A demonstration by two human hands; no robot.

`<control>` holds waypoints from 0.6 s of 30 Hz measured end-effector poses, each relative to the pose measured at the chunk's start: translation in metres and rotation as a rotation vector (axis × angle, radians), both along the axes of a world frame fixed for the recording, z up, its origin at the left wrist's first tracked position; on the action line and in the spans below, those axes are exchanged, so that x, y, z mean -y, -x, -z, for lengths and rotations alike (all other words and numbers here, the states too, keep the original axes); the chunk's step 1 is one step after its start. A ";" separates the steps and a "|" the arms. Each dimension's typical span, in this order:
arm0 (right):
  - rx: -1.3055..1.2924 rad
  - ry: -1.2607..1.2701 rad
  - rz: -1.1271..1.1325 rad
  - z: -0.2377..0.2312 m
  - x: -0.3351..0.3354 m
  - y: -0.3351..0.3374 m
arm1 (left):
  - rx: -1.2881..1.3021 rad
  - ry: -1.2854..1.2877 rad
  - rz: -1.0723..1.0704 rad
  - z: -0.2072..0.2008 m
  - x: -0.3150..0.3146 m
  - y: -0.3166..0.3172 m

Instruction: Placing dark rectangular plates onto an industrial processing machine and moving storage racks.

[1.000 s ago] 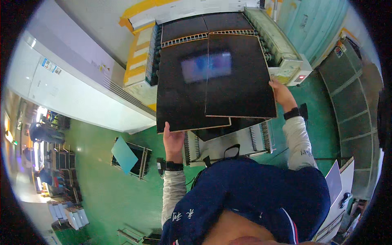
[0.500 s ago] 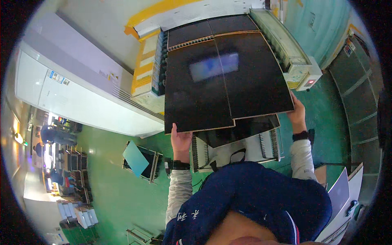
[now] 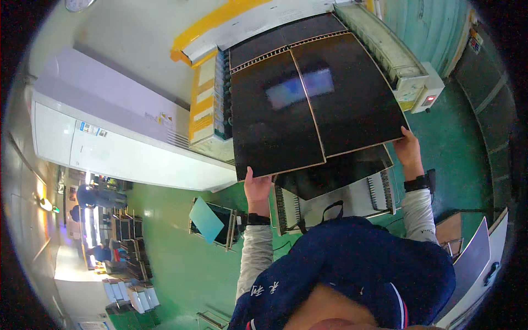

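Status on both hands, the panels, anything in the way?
Left hand gripping left black panel, near edge. Right hand gripping right black panel, near corner. Panels side by side. Two farther black panels ahead, rollers showing between.

Roller conveyor [image 3: 388, 52], green floor [image 3: 184, 275] and, seemingly, distant racks [image 3: 130, 231] show a workshop.

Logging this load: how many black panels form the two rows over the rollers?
4: near left panel in the left hand, near right panel in the right hand, far left panel and far right panel beyond. More may be hidden.
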State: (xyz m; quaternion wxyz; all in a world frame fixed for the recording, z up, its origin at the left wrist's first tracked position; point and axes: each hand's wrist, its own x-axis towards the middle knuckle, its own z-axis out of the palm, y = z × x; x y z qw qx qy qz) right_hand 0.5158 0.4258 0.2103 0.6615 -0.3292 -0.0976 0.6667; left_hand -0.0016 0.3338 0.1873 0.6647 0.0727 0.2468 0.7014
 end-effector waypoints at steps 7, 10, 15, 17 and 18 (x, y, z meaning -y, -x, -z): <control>0.010 -0.078 -0.010 -0.007 -0.005 0.001 | -0.035 -0.028 -0.037 -0.016 -0.010 -0.010; -0.004 -0.056 -0.017 -0.005 -0.013 0.000 | -0.050 0.010 -0.009 -0.009 -0.015 0.003; 0.097 -0.083 -0.011 0.027 -0.035 -0.012 | -0.017 0.060 -0.045 -0.018 -0.035 -0.006; 0.104 -0.099 -0.019 0.028 -0.041 -0.012 | -0.065 0.043 -0.062 -0.019 -0.040 -0.008; 0.047 -0.067 -0.013 0.028 -0.045 -0.012 | -0.115 0.023 -0.077 -0.019 -0.043 -0.009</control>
